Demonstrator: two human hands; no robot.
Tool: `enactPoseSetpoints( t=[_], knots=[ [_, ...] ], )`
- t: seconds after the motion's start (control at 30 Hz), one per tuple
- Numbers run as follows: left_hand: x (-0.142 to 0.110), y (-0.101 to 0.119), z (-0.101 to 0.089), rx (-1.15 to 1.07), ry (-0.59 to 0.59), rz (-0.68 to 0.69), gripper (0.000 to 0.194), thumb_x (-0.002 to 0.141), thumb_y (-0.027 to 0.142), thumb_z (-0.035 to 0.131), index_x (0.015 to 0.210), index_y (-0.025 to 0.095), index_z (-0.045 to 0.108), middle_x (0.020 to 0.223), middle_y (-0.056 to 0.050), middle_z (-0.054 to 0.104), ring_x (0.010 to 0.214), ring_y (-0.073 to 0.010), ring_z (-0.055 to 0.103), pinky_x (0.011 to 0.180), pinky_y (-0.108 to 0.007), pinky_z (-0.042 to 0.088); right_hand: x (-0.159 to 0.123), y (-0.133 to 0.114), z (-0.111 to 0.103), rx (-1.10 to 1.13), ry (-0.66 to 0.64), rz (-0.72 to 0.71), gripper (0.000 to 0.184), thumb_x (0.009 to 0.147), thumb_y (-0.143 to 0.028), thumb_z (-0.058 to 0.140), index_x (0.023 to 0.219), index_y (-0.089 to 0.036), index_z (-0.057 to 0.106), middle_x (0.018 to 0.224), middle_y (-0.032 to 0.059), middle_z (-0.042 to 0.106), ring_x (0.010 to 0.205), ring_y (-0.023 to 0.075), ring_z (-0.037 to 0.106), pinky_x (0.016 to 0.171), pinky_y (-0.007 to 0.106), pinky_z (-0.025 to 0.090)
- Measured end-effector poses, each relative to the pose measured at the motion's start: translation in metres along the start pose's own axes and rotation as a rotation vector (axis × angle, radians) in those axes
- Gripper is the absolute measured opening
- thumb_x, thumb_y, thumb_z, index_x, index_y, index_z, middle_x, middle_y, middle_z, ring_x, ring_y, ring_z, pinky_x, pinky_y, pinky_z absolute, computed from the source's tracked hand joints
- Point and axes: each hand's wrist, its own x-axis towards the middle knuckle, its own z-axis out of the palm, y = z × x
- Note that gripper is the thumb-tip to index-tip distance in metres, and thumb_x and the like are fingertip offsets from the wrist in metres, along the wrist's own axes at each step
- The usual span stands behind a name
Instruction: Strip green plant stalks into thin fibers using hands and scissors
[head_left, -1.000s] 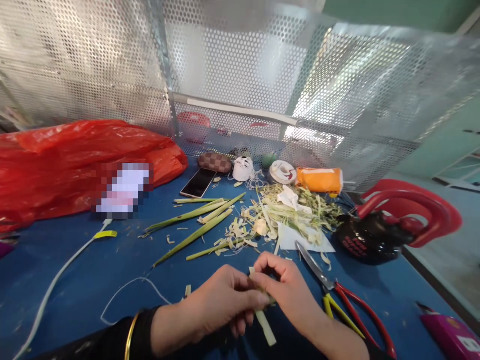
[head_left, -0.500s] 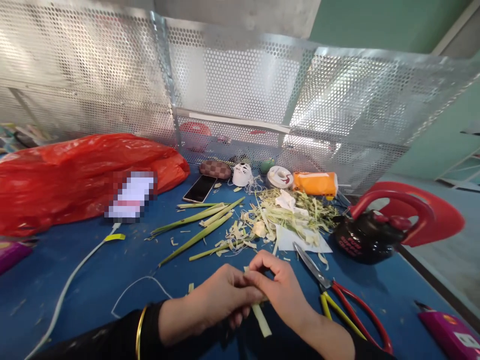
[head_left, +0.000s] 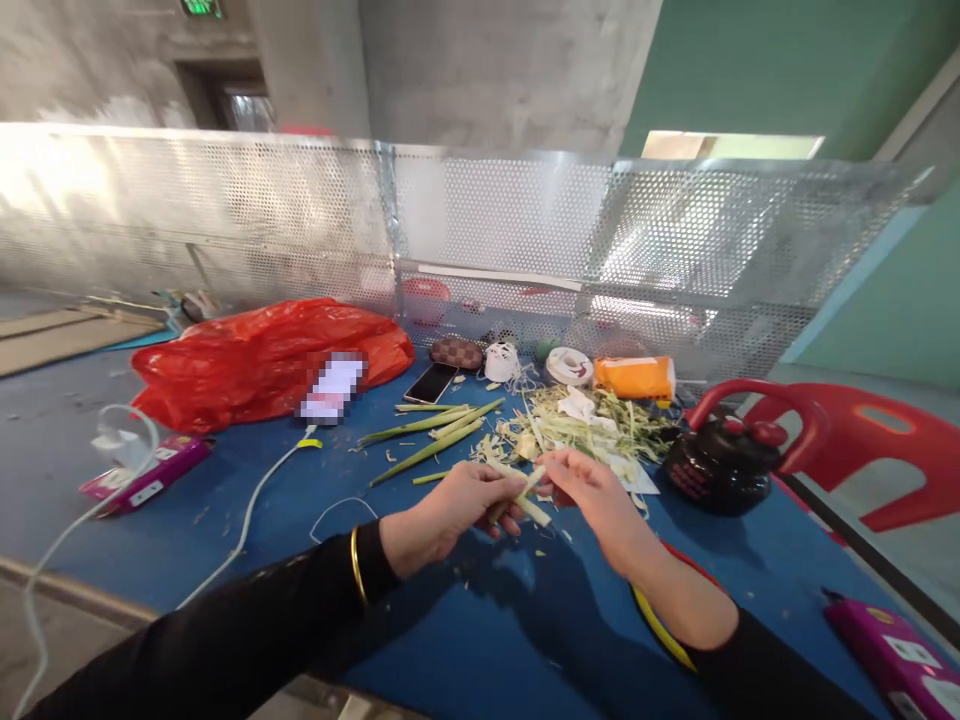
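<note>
My left hand (head_left: pixel 474 500) pinches a pair of pale green leaf strips (head_left: pixel 534 508) that cross between thumb and fingers. At the upper end of one strip, my right hand (head_left: pixel 589 487) has its thumb and fingertips closed; its other fingers are loosely bent. Beyond my hands lie several long green stalks (head_left: pixel 435 450) and a heap of shredded trimmings (head_left: pixel 559 425). Beneath my right forearm are the scissors, mostly hidden, with a yellow handle (head_left: pixel 664 630) and a red handle showing.
A red plastic bag (head_left: pixel 262 350), a lit phone (head_left: pixel 334 388) on a white cable and a dark phone (head_left: pixel 431 383) lie left. Behind the heap are a tape roll (head_left: pixel 568 365) and orange packet (head_left: pixel 634 377). A black kettle (head_left: pixel 716 470) stands right, before a perforated metal screen (head_left: pixel 495 215).
My hands have moved up and apart, and the strips now cross in view. The camera view has lifted and widened, showing more wall and table. My right forearm now covers much of the scissors.
</note>
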Motion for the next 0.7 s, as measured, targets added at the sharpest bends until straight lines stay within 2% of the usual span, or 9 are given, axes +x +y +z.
enactPoseSetpoints(
  t=[0.13, 0.27, 0.43, 0.7],
  knots=[
    [0.002, -0.003, 0.02, -0.018, -0.001, 0.03, 0.042, 0.069, 0.052, 0.069, 0.078, 0.011, 0.07, 0.066, -0.004, 0.069, 0.053, -0.011, 0.06, 0.048, -0.021, 0.042, -0.01, 0.004, -0.007, 0.06, -0.033, -0.001, 0.036, 0.072, -0.05, 0.071, 0.064, -0.017, 0.058, 0.059, -0.0027, 0.054, 0.058, 0.0132, 0.051, 0.055, 0.026, 0.039],
    [0.007, -0.014, 0.035, -0.062, 0.037, 0.037, 0.039, 0.07, 0.05, 0.068, 0.07, 0.011, 0.069, 0.057, -0.003, 0.066, 0.048, -0.0094, 0.057, 0.046, -0.019, 0.039, -0.012, 0.017, -0.008, 0.116, 0.001, -0.007, 0.035, 0.073, -0.046, 0.071, 0.061, -0.019, 0.053, 0.055, -0.0054, 0.047, 0.052, 0.0116, 0.045, 0.052, 0.026, 0.037],
    [0.008, -0.022, 0.035, -0.139, 0.014, 0.015, 0.042, 0.067, 0.052, 0.073, 0.069, 0.011, 0.069, 0.064, -0.004, 0.068, 0.045, -0.0069, 0.053, 0.05, -0.02, 0.042, -0.013, 0.024, -0.007, 0.14, 0.066, 0.009, 0.033, 0.07, -0.043, 0.072, 0.057, -0.018, 0.053, 0.056, -0.0041, 0.048, 0.055, 0.0122, 0.044, 0.055, 0.027, 0.037],
    [0.01, -0.023, 0.032, -0.116, -0.035, -0.016, 0.034, 0.068, 0.046, 0.074, 0.068, 0.012, 0.071, 0.056, 0.001, 0.062, 0.045, -0.0062, 0.051, 0.049, -0.019, 0.039, -0.013, 0.024, -0.004, 0.134, 0.151, 0.019, 0.028, 0.071, -0.036, 0.07, 0.055, -0.019, 0.054, 0.055, -0.0042, 0.049, 0.058, 0.0125, 0.043, 0.058, 0.027, 0.036]
  ],
)
